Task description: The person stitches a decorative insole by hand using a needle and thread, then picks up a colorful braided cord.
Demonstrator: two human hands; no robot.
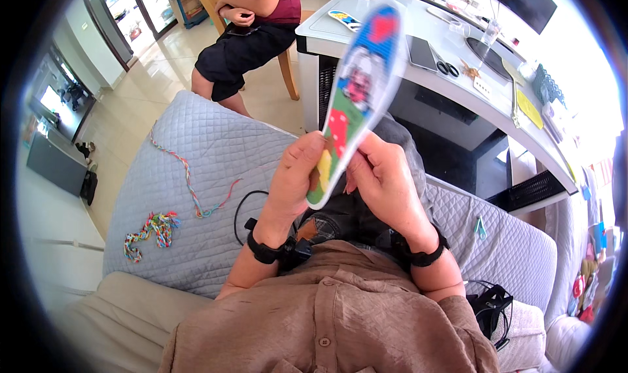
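Observation:
A shoe insole [338, 122] with a bright stitched-looking pattern in blue, red, white, green and yellow stands tilted upward before me. Its upper end is blurred. My left hand [297, 172] grips the lower left edge, thumb on the patterned face. At the lower right edge, the thumb and index finger of my right hand [387, 181] pinch close against the insole. Some of those fingertips are hidden, so a needle there cannot be made out. On the quilted grey sofa cover [221, 132] to my left lie a braided multicoloured thread strand [186, 172] and a bundle of coloured threads [152, 233].
Small teal scissors [481, 227] rest on the cover at my right. The glass-topped table [392, 29] ahead bears another insole [345, 19], a phone [421, 53] and black-handled scissors [446, 67]. A seated person [255, 34] is beyond the sofa. Black cables [490, 304] lie at lower right.

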